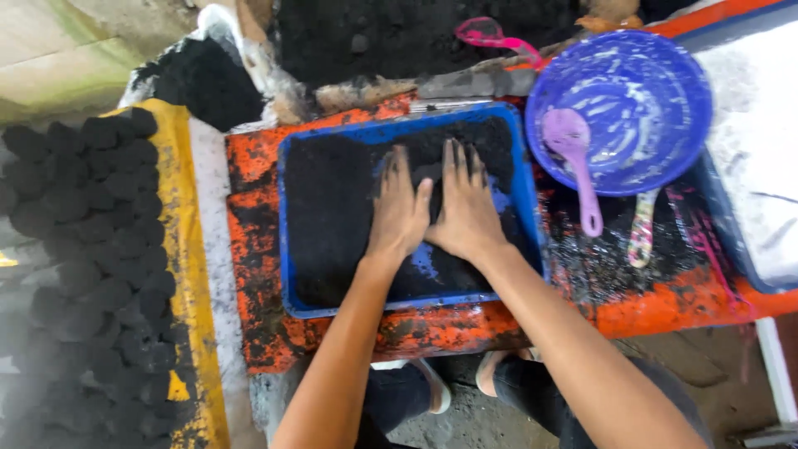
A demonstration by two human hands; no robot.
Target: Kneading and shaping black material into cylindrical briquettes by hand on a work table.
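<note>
- The black powder (332,208) lies spread in a shallow blue tray (285,249), thick on the tray's left half and far edge, thinner near the front right, where patches of blue floor show through.
- The blue tray sits in the middle of an orange bench (249,249) whose top is smeared and blotched with black.
- The left hand (399,208) lies flat, palm down, on the powder, fingers stretched toward the far rim and held together.
- The right hand (465,204) lies flat just beside it, also palm down with fingers extended; the two hands touch along the thumb side. Neither is closed on anything: both are open and pressing on the powder.
- Both forearms reach in from the lower edge of the view, bare and dusted with black near the wrists.
- To the right of the tray a round blue basin (665,75), streaked with white, rests on the bench, with a lilac plastic spoon (578,158) lying in it, handle hanging over the rim.
- A second, patterned spoon handle (642,233) sticks out below the basin.
- A pink scoop (490,35) lies at the far edge on a heap of dark material (399,33).
- On the left, rows of black lumps (91,249) lie on a yellow sheet (187,249).
- A white-dusted tray (756,150) is at the right edge.
</note>
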